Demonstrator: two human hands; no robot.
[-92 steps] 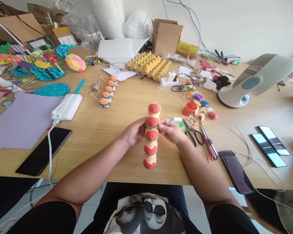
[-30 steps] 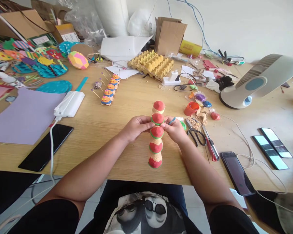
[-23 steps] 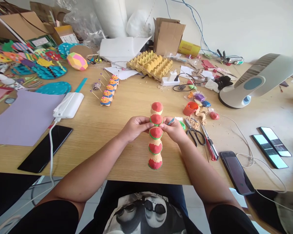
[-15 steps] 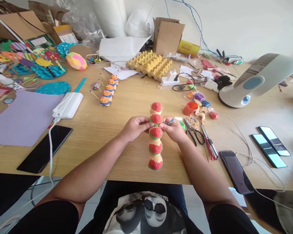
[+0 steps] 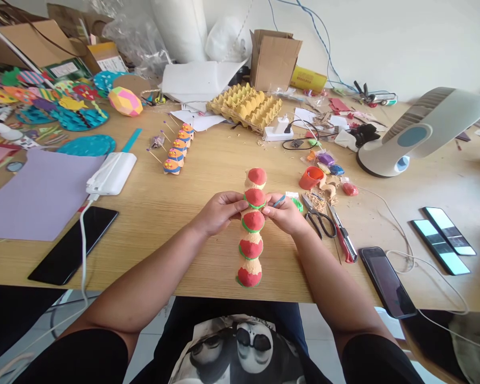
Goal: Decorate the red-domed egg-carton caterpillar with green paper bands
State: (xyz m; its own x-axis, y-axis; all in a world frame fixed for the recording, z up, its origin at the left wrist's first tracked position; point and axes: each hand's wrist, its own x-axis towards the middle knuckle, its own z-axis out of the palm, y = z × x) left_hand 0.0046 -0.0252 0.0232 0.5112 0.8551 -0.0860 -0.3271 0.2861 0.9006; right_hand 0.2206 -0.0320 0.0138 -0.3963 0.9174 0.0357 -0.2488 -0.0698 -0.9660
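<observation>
Between my hands is an egg-carton strip (image 5: 253,221) with several bumps, each capped in red clay, with green edging on most of them and bare tan parts between. My left hand (image 5: 223,211) pinches its left edge near the second bump from the far end. On the opposite edge, my right hand (image 5: 284,213) grips the strip with thumb and fingers, and a small blue stick (image 5: 279,201) shows at its fingers. The strip's near end hangs toward the table's front edge. Farther back stands a finished-looking orange and blue egg-carton strip (image 5: 176,152) with matchstick-like sticks beside it.
Right of my hands lie scissors (image 5: 320,217), a red utility knife (image 5: 344,234), an orange cup (image 5: 312,177) and clay packets (image 5: 326,159). A white fan (image 5: 416,138) stands farther right. Phones (image 5: 74,245) and a power bank (image 5: 111,173) are at left; yellow egg trays (image 5: 244,106) sit behind.
The near end of the red-capped strip has swung slightly left and toward me. Both hands keep their hold at nearly the same place.
</observation>
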